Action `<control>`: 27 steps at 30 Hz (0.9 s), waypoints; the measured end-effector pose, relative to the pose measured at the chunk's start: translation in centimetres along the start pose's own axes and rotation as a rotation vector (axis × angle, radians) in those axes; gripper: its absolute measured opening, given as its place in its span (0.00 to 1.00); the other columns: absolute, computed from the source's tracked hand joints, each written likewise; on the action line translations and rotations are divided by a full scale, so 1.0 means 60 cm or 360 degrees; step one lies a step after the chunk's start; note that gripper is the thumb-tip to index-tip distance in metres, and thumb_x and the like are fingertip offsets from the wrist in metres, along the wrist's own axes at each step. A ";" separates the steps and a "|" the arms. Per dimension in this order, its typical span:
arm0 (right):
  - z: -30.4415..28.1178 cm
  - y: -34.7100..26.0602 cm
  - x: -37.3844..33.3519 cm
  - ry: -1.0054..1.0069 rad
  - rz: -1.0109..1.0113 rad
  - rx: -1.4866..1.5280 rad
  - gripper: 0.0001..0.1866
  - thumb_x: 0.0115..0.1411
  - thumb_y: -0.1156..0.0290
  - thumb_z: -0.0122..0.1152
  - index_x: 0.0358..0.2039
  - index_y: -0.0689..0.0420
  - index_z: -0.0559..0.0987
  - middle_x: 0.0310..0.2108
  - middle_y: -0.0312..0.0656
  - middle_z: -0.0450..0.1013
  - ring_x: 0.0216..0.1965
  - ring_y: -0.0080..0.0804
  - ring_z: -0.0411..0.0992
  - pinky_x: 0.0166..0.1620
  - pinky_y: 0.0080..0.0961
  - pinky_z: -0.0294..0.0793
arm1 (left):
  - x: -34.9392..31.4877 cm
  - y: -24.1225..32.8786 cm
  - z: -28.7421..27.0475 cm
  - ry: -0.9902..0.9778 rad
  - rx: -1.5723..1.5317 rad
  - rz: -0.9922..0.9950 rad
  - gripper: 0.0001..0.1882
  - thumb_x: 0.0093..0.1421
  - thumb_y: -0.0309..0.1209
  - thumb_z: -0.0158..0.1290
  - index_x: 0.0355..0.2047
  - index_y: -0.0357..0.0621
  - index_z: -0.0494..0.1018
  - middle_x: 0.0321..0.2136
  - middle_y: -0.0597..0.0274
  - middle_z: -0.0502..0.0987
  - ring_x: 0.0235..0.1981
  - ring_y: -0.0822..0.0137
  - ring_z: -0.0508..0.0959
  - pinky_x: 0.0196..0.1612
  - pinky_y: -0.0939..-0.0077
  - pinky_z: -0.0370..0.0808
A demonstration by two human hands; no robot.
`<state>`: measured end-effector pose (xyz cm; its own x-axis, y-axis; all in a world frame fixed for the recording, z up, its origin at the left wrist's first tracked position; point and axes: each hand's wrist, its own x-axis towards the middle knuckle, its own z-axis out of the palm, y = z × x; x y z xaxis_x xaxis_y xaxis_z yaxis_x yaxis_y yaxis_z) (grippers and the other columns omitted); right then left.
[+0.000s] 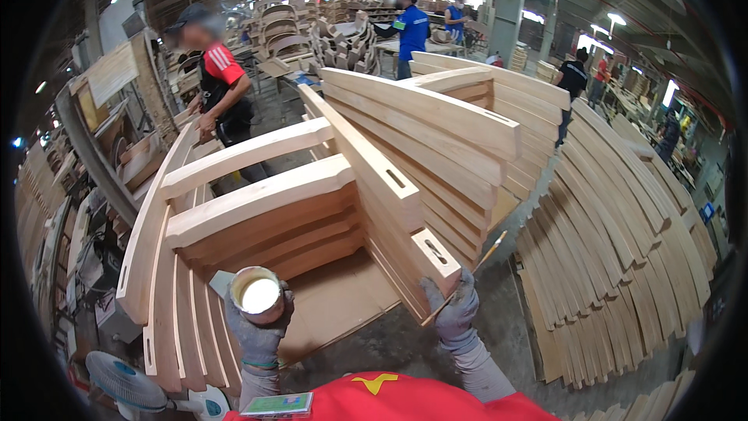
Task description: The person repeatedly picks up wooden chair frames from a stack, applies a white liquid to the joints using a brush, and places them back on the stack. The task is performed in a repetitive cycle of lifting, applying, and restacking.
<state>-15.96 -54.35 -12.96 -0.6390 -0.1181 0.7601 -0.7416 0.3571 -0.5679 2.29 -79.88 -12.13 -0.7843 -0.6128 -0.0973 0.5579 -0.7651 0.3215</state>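
Observation:
My left hand (263, 339), in a grey glove, is wrapped round a small cup (265, 313) of white liquid, probably glue, held upright. My right hand (456, 316), also gloved, grips a thin wooden-handled brush (485, 260) that slants up to the right. The same hand rests against the slotted end of a pale wooden leg (438, 259). In front of me lies a stack of curved chair-like frames, its top wooden frame (257, 199) having two crossbars and mortise slots at the leg ends.
Further stacks of curved wooden frames (444, 113) stand ahead, with more wooden parts (600, 242) piled at the right. A fan (125, 380) sits at the lower left. A person in a red-sleeved shirt (222, 70) stands at the stack's far left; others work farther back.

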 end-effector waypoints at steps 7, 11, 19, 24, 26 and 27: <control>0.001 -0.001 0.000 -0.0003 0.0015 0.0027 0.29 0.46 0.66 0.70 0.44 0.66 0.68 0.32 0.53 0.72 0.31 0.49 0.73 0.35 0.35 0.71 | -0.009 -0.002 0.017 0.0068 0.0007 -0.0002 0.27 0.57 0.54 0.44 0.46 0.46 0.69 0.41 0.50 0.73 0.43 0.51 0.72 0.48 0.55 0.70; 0.003 -0.007 0.004 0.0031 0.0000 0.0056 0.28 0.45 0.66 0.71 0.43 0.68 0.69 0.32 0.53 0.72 0.31 0.48 0.72 0.36 0.35 0.71 | -0.014 0.001 0.017 0.0057 -0.0020 -0.0012 0.27 0.57 0.53 0.44 0.47 0.46 0.68 0.41 0.51 0.73 0.43 0.51 0.72 0.49 0.56 0.70; 0.008 0.000 -0.003 0.0088 0.0050 -0.0012 0.30 0.45 0.65 0.72 0.43 0.69 0.69 0.33 0.54 0.72 0.32 0.48 0.72 0.38 0.34 0.70 | -0.023 0.005 0.016 0.0044 -0.0010 -0.0016 0.28 0.59 0.53 0.40 0.48 0.43 0.66 0.43 0.50 0.71 0.44 0.52 0.71 0.49 0.58 0.67; 0.009 0.004 -0.004 0.0074 0.0064 0.0108 0.29 0.45 0.67 0.72 0.43 0.67 0.69 0.33 0.53 0.72 0.33 0.46 0.72 0.38 0.33 0.70 | -0.031 0.010 0.011 0.0010 0.0025 0.0005 0.29 0.59 0.53 0.38 0.49 0.43 0.65 0.43 0.50 0.71 0.45 0.54 0.70 0.49 0.58 0.67; 0.007 -0.002 -0.001 0.0060 0.0060 0.0157 0.29 0.45 0.68 0.72 0.44 0.67 0.69 0.34 0.52 0.72 0.33 0.46 0.72 0.38 0.33 0.70 | -0.031 0.011 0.006 0.0018 -0.0001 0.0015 0.29 0.59 0.53 0.39 0.50 0.43 0.65 0.43 0.51 0.71 0.45 0.54 0.70 0.50 0.58 0.67; 0.008 -0.002 -0.002 0.0062 0.0059 0.0148 0.29 0.44 0.69 0.72 0.44 0.67 0.69 0.34 0.52 0.72 0.33 0.45 0.72 0.38 0.33 0.70 | -0.034 0.011 0.006 0.0028 -0.0003 0.0017 0.29 0.59 0.54 0.39 0.50 0.43 0.65 0.43 0.50 0.70 0.45 0.54 0.70 0.50 0.58 0.67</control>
<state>-15.87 -54.80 -13.14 -0.6591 -0.0698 0.7488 -0.7346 0.2728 -0.6212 4.19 -79.05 -11.34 -0.7733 -0.6243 -0.1106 0.5668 -0.7589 0.3208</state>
